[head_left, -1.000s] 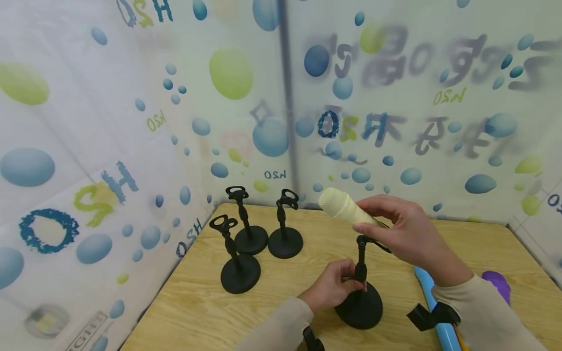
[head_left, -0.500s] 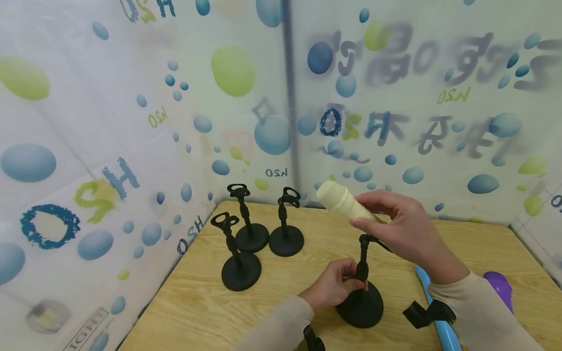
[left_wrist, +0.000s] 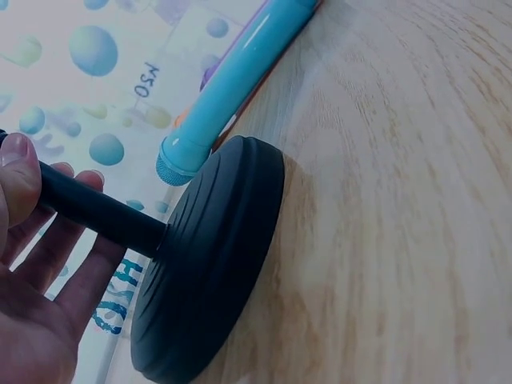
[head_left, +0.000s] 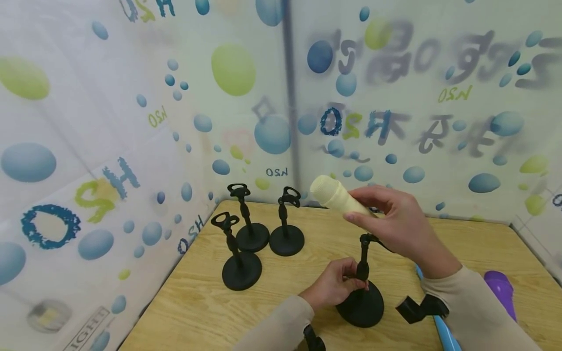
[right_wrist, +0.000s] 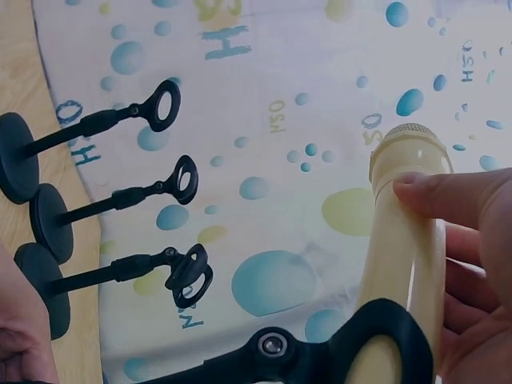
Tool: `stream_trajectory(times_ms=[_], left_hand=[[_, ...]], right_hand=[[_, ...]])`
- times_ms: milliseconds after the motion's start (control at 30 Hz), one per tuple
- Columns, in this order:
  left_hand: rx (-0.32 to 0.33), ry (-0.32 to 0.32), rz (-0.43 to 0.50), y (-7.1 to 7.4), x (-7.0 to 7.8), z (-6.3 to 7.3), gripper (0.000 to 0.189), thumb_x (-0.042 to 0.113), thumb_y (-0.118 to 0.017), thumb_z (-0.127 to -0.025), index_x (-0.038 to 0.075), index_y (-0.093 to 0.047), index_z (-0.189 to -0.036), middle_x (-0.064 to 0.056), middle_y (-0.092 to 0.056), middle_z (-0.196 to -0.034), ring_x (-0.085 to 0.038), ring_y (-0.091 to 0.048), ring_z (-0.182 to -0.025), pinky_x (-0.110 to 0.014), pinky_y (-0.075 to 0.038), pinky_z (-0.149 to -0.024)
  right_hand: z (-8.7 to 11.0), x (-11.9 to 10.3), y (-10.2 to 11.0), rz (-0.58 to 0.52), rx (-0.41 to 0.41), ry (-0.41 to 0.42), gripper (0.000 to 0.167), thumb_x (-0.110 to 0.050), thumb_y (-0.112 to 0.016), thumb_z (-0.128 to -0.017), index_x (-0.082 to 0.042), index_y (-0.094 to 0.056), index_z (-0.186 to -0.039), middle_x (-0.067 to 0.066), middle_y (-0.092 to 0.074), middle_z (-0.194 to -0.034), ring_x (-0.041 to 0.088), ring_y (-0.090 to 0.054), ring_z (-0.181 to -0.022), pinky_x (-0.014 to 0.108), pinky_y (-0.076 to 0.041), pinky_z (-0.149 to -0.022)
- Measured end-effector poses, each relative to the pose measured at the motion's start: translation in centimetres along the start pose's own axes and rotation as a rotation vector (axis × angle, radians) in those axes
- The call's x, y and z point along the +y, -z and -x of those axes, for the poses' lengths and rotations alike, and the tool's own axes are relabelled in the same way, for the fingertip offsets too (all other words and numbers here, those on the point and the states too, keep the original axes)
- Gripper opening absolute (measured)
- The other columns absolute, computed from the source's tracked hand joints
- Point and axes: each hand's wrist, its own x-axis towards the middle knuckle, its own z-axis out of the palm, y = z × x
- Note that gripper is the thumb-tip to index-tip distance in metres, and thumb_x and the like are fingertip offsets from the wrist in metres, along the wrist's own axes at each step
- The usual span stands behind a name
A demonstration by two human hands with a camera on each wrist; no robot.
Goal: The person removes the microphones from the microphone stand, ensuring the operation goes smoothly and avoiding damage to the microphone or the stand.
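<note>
A cream microphone [head_left: 338, 196] is gripped by my right hand [head_left: 397, 219], its mesh head tilted up to the left. Below that hand is a black microphone stand [head_left: 361, 309] with a round base on the table. My left hand [head_left: 334, 285] holds the stand's pole low down, thumb and fingers around it in the left wrist view. The stand's clip [right_wrist: 392, 316] overlaps the microphone's handle in the right wrist view. Whether the handle passes through the ring or lies behind it, I cannot tell. The handle's lower end is hidden.
Several more black stands, one of them the front-left stand [head_left: 241, 270], stand upright at the table's [head_left: 193, 307] back left with bare clips. A light-blue microphone [left_wrist: 232, 92] lies to the right, near a purple object [head_left: 500, 292]. Patterned sheeting [head_left: 237, 131] borders the table.
My right hand has shifted slightly up and left with the cream microphone. The left hand keeps its hold on the stand, which stays in place.
</note>
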Motion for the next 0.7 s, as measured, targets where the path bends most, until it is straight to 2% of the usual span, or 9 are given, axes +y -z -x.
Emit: stream_trajectory(times_ms=[267,533,700], left_hand=[[0.005,0.014,-0.003,0.0,0.0,0.0,0.007,0.0,-0.068,-0.103,0.001,-0.068,-0.11,-0.017,-0.081,-0.108,0.003,-0.073,-0.094,-0.02,-0.055,-0.102],[0.019,0.011,0.018,-0.2,-0.2,0.1,0.007,0.0,-0.068,-0.103,0.001,-0.069,-0.11,-0.019,-0.08,-0.109,0.003,-0.074,-0.093,-0.02,-0.056,-0.101],[0.021,0.008,0.017,-0.2,-0.3,0.2,0.007,0.001,-0.068,-0.104,0.001,-0.068,-0.11,-0.019,-0.08,-0.11,0.002,-0.074,-0.093,-0.019,-0.056,-0.101]], right_hand=[[-0.5,-0.6,-0.1,0.013,-0.011,-0.014,0.028,-0.023,-0.084,-0.097,-0.022,-0.08,-0.124,-0.003,-0.078,-0.123,-0.003,-0.07,-0.111,0.015,-0.056,-0.094],[-0.9,-1.2,-0.3,0.044,-0.02,-0.012,0.028,-0.025,-0.083,-0.098,-0.022,-0.079,-0.125,-0.002,-0.078,-0.124,0.016,-0.074,-0.114,0.021,-0.057,-0.091],[-1.2,-1.4,-0.5,0.041,-0.014,0.0,0.029,-0.023,-0.084,-0.098,-0.019,-0.079,-0.126,-0.001,-0.078,-0.123,0.019,-0.074,-0.114,0.023,-0.057,-0.091]])
